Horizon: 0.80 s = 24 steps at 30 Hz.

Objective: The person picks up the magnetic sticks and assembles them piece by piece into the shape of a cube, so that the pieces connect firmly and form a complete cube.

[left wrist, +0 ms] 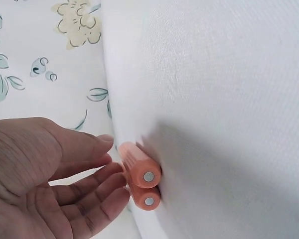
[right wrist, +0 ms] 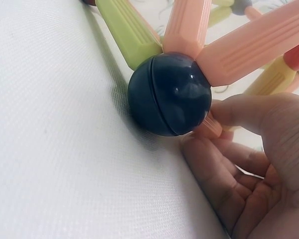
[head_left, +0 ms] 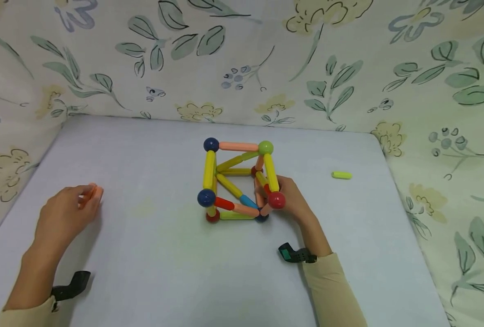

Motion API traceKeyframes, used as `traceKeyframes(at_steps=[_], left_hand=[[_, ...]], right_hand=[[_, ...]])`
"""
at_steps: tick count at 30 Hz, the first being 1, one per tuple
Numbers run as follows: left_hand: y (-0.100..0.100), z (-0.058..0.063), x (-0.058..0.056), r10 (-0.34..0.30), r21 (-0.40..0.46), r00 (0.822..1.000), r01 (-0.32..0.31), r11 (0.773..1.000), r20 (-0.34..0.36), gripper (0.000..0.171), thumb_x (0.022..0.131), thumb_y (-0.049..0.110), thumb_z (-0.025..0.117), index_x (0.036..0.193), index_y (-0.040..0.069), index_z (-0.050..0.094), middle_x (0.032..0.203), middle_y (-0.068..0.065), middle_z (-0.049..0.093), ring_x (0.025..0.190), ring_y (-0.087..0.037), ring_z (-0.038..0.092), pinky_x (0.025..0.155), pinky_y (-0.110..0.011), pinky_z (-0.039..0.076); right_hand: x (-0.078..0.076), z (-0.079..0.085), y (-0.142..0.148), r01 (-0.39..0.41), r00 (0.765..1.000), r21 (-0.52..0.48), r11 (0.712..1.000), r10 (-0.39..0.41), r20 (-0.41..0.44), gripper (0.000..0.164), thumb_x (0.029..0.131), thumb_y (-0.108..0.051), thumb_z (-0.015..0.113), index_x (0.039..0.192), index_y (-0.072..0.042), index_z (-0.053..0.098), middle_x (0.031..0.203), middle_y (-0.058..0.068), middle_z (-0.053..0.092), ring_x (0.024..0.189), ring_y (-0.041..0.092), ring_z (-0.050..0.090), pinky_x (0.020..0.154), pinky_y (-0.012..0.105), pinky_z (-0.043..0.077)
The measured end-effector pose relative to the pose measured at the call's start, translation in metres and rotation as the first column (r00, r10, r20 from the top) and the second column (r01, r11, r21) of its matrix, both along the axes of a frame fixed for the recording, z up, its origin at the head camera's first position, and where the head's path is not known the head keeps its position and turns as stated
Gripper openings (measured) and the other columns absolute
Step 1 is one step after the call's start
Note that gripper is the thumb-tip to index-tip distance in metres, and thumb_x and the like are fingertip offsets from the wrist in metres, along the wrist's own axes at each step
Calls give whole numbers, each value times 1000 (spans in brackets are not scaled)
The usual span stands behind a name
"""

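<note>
A cube-like frame of coloured magnetic sticks [head_left: 209, 169] and balls stands near the table's middle. At its right side is my right hand [head_left: 293, 197], partly hidden behind the red ball [head_left: 276, 200]. In the right wrist view, thumb and fingers [right wrist: 239, 109] pinch a pink magnetic stick [right wrist: 210, 128] beside the navy ball [right wrist: 169, 94]. Far to the left, my left hand [head_left: 64, 211] reaches down with loosely bent fingers. Its fingertips are right at two orange magnetic sticks [left wrist: 142, 167] lying side by side on the table, their metal ends facing the left wrist camera.
One short yellow-green stick [head_left: 342, 175] lies on the right part of the white table [head_left: 156, 263]. Floral cloth [head_left: 242, 59] rises behind the table's back edge and shows along both sides. Black wrist cameras [head_left: 297, 254] are strapped at both sleeves.
</note>
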<state>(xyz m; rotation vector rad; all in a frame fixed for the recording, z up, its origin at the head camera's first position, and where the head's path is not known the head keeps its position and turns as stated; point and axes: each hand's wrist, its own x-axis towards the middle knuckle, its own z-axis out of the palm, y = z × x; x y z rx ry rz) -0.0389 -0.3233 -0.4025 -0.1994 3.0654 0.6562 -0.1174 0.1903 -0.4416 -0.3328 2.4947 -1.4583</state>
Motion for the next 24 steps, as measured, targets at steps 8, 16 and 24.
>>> traceKeyframes(at_steps=[8,16,24], left_hand=[[5,-1,-1,-13,-20,999,14,1000,52,43,104,19,66,127,-17,63,90,-23,67,78,-34,58,59,-34,39],[14,-9,-1,-18,-50,1000,19,999,21,43,102,22,71,128,-12,64,98,-31,70,84,-42,66,57,-42,47],[28,-8,-5,-72,11,997,72,997,-2,47,106,32,66,132,-7,67,117,-28,73,100,-48,70,71,-59,54]], right_hand=[[-1,-2,-1,3,1000,1,1000,-3,2,39,90,-16,84,123,0,69,92,11,71,94,27,65,82,32,56],[0,-1,-3,21,1000,2,1000,-21,-1,29,95,-18,79,118,-2,70,87,9,70,90,25,65,79,32,55],[0,-1,-4,20,1000,7,1000,-20,7,30,96,-19,79,119,-2,70,89,10,70,91,26,65,80,33,55]])
